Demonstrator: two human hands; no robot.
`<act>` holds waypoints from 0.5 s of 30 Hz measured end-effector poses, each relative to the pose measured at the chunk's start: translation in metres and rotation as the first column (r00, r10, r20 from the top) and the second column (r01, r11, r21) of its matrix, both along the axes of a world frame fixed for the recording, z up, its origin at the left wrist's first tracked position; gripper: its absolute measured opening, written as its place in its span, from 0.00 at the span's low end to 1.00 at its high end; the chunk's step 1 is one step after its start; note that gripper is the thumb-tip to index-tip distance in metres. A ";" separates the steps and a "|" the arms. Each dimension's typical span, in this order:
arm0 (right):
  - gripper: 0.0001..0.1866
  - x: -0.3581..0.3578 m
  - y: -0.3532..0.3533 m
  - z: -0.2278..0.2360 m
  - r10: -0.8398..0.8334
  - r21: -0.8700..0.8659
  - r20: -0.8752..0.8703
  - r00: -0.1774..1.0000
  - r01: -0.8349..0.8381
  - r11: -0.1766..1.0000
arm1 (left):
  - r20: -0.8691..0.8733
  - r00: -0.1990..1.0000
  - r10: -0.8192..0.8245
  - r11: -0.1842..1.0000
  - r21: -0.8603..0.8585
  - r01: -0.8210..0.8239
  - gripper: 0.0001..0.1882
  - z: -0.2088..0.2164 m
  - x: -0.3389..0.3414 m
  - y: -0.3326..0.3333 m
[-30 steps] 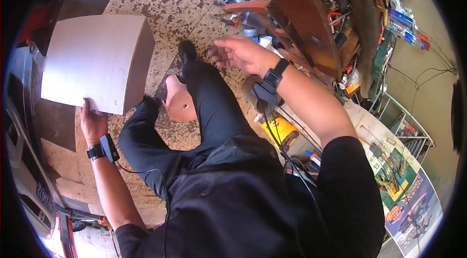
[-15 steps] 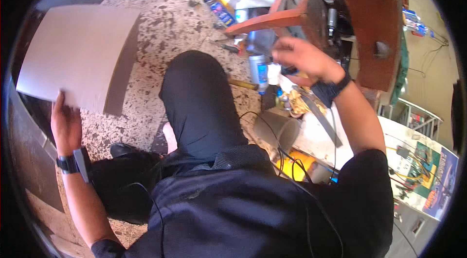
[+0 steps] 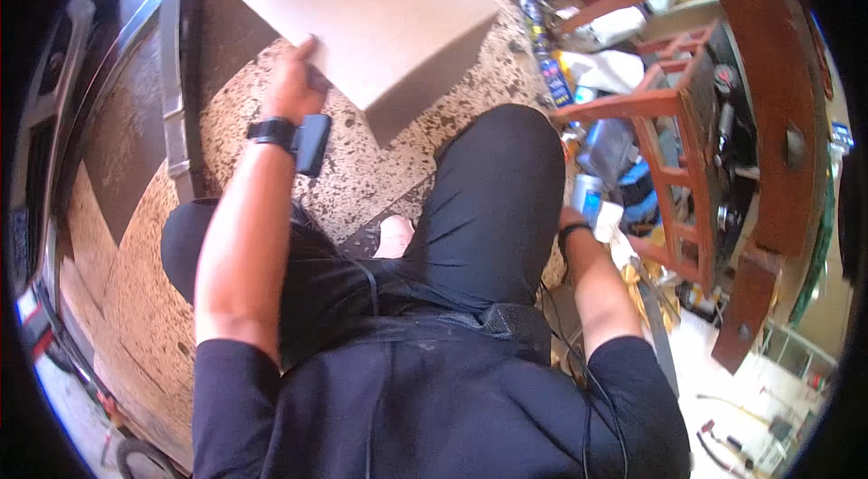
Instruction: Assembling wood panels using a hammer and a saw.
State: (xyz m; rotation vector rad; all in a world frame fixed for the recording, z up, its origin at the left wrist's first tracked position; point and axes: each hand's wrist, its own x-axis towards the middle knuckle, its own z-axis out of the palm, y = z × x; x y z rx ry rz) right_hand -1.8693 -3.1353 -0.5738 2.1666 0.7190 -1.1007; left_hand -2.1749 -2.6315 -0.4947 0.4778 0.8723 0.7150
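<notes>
A large pale rectangular panel (image 3: 371, 9) with a thick side edge is tilted up at the upper middle. My left hand (image 3: 295, 86) grips its near left edge, the thumb on the upper face and the other fingers beneath. My right hand (image 3: 571, 217) reaches down beside my right knee (image 3: 502, 181), which hides its fingers. Close to that hand are a white and blue container (image 3: 588, 194) and a crumpled white scrap (image 3: 608, 220).
At the right, a reddish-brown wooden frame (image 3: 692, 131) stands among bottles, cans and tools. A larger curved brown wooden piece (image 3: 764, 126) is beyond it. Speckled floor (image 3: 348, 199) runs under my legs, and a metal strip (image 3: 174, 81) is at the left. Thin black cables hang by my right side.
The view has turned left. My left hand has brought the panel farther in front of me. My right hand has lowered from above the clutter to beside my right knee.
</notes>
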 end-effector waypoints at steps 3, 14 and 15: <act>0.19 -0.021 -0.027 -0.012 -0.106 0.121 0.076 0.991 0.096 0.988 | 0.143 0.984 0.104 0.994 -0.055 -0.097 0.16 -0.026 0.004 -0.024; 0.13 -0.032 -0.012 0.059 -0.453 0.558 -0.617 0.644 0.763 0.326 | 0.003 1.000 0.000 0.998 0.061 0.000 0.25 -0.050 0.007 -0.022; 0.13 -0.032 0.002 0.070 -0.351 0.696 -0.560 0.751 0.656 0.293 | 0.007 1.000 0.009 0.999 0.053 -0.009 0.26 -0.050 0.009 -0.021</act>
